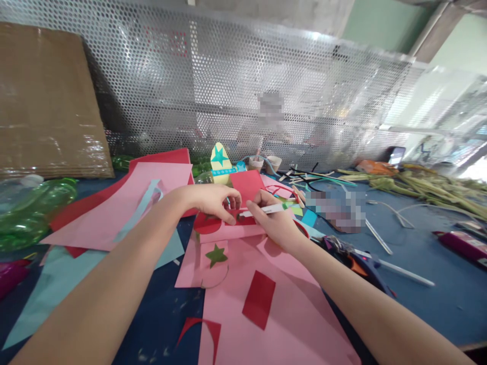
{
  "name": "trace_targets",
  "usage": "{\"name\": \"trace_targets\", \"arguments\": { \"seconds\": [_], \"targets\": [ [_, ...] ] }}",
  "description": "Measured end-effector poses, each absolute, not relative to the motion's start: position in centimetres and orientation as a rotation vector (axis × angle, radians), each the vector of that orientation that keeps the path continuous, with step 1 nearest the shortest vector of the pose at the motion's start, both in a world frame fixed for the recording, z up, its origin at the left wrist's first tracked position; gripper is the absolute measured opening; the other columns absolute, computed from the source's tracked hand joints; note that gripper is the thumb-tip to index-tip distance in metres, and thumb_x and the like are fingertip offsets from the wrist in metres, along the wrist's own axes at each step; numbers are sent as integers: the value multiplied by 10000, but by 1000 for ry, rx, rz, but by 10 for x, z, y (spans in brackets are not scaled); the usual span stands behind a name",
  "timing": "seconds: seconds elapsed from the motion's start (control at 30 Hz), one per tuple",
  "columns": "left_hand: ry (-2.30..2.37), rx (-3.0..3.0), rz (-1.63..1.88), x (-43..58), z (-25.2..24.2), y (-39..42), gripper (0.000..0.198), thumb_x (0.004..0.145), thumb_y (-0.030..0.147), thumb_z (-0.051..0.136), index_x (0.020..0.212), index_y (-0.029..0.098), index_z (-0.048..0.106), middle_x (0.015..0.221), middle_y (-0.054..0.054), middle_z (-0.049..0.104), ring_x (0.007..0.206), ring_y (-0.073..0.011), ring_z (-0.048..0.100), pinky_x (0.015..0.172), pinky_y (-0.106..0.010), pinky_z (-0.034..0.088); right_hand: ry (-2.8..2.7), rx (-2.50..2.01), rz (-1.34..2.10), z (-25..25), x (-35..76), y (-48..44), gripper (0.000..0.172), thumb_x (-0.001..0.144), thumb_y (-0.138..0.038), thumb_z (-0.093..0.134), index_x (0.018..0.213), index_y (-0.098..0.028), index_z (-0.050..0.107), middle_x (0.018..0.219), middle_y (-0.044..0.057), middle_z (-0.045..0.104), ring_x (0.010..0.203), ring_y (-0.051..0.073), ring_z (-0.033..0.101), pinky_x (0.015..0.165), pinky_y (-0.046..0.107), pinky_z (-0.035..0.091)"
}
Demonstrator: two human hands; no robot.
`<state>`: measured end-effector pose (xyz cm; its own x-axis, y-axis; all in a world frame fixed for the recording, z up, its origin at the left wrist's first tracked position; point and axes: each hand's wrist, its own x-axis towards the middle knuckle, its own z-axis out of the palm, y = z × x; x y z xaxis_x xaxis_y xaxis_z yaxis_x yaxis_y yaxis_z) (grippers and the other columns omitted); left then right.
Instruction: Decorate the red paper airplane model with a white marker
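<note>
My left hand (213,200) pinches the edge of a red paper shape (207,223) that lies on a pink sheet (243,289). My right hand (276,220) is closed round a white stick-like tool (266,210), perhaps a pen or glue stick, whose tip points left at the red shape. A green paper star (216,255) sits on the pink sheet just below the hands. A red rectangle (259,299) and a curved red offcut (201,327) lie lower on the same sheet.
Pink, red and light-blue sheets (125,213) overlap on the blue table (437,263). Green plastic bottles (34,208) lie at left, cardboard (45,101) leans behind. A yellow egg-shaped craft with a teal star (220,162), a glue gun (353,258) and green stalks (429,187) lie to the right.
</note>
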<state>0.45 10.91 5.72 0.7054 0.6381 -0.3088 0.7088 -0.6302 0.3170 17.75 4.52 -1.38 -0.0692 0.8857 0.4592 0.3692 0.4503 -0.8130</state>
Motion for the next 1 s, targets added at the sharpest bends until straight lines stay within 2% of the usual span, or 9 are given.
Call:
{"name": "trace_targets", "arguments": {
  "seconds": [0.47,0.73,1.0],
  "targets": [
    [1045,2502,-241,4,57,109,415,651,483,667,981,249,575,955,0,643,865,-192,596,686,-251,413,-1679,-1111,628,-14,178,45,239,791,-302,521,610,-215,391,570,-59,394,531,108,337,510,246,265],
    [1030,2501,-242,4,56,110,447,659,496,668,1023,254,573,1034,-7,645,905,-194,594,719,-250,415,-1655,-1127,600,-13,179,47,233,763,-262,497,585,-220,352,546,-59,362,525,108,326,499,246,247],
    [1039,2520,-250,5,58,109,442,664,476,669,1036,255,576,1031,-11,643,892,-200,595,710,-261,418,-1655,-1111,609,-14,179,44,227,785,-256,493,596,-216,375,560,-54,397,544,112,358,512,243,274]
  ]
}}
